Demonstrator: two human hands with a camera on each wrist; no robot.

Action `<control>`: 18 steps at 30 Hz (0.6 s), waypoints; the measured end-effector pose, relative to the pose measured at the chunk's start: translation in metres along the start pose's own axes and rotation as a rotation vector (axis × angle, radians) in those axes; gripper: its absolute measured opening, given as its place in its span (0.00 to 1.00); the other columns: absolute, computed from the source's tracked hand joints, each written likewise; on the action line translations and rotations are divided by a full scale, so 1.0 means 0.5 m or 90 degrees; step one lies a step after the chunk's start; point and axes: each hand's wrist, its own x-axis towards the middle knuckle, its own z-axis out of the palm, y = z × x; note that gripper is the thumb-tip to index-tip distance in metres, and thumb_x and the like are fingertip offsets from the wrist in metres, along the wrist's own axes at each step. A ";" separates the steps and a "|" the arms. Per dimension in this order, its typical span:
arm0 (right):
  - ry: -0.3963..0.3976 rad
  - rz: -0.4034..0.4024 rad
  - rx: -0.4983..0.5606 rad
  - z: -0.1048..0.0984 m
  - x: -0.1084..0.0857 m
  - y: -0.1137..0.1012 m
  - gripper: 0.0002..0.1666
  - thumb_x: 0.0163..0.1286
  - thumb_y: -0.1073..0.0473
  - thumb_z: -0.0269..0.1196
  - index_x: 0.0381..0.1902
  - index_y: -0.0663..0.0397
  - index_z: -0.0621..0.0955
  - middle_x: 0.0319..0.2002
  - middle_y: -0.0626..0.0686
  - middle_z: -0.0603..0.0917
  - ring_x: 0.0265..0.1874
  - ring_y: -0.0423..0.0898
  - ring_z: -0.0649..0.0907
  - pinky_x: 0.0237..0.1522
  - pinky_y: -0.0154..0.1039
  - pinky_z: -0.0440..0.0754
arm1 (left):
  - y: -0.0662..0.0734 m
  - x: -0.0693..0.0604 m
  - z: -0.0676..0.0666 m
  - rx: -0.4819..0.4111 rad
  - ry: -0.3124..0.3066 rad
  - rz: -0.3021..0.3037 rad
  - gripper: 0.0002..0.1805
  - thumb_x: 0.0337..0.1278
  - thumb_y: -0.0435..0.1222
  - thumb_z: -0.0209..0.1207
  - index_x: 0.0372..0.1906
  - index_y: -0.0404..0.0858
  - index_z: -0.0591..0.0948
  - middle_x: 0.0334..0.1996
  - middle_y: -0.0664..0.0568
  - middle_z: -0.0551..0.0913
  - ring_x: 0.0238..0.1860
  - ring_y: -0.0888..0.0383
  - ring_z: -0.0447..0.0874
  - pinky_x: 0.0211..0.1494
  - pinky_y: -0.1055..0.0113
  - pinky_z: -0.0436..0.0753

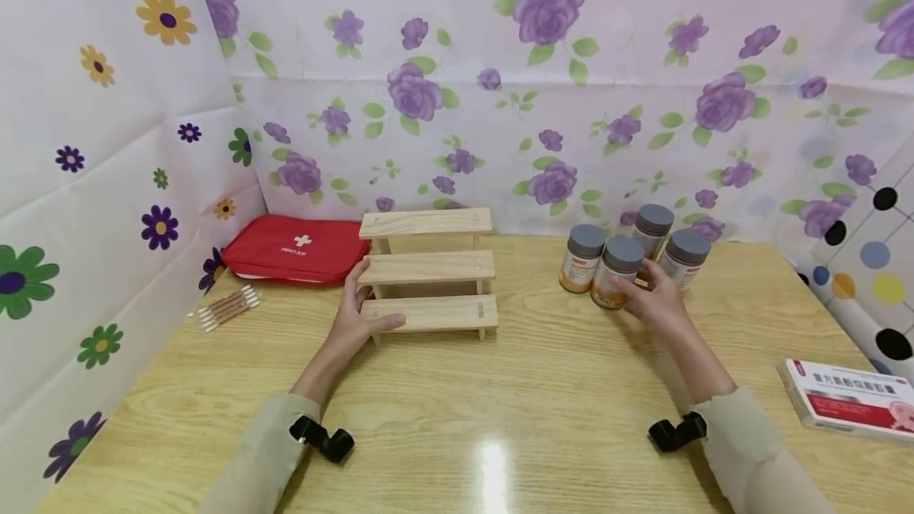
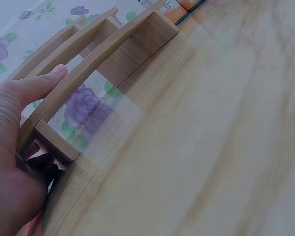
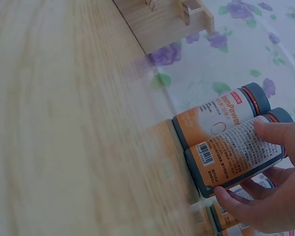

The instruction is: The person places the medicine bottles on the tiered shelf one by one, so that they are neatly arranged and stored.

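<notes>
A three-tier wooden rack stands on the table, left of centre. My left hand grips its left end, the thumb on top of the lowest shelf and the fingers round the side. To the right, several grey-lidded bottles with orange and white labels stand close together. My right hand holds the front one between thumb and fingers; in the right wrist view this bottle touches another bottle beside it. The bottles behind are partly hidden by the hand.
A red first aid pouch lies left of the rack, with a small pack of cotton swabs in front of it. A white and red medicine box lies at the right edge. Flowered cloth hangs behind the table.
</notes>
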 end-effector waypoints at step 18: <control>0.114 -0.076 -0.050 -0.021 -0.019 -0.031 0.49 0.70 0.40 0.57 0.77 0.57 0.51 0.68 0.66 0.64 0.64 0.57 0.69 0.53 0.34 0.71 | -0.005 0.004 0.003 -0.011 -0.004 0.015 0.58 0.49 0.28 0.69 0.76 0.62 0.45 0.74 0.43 0.56 0.74 0.46 0.55 0.69 0.45 0.63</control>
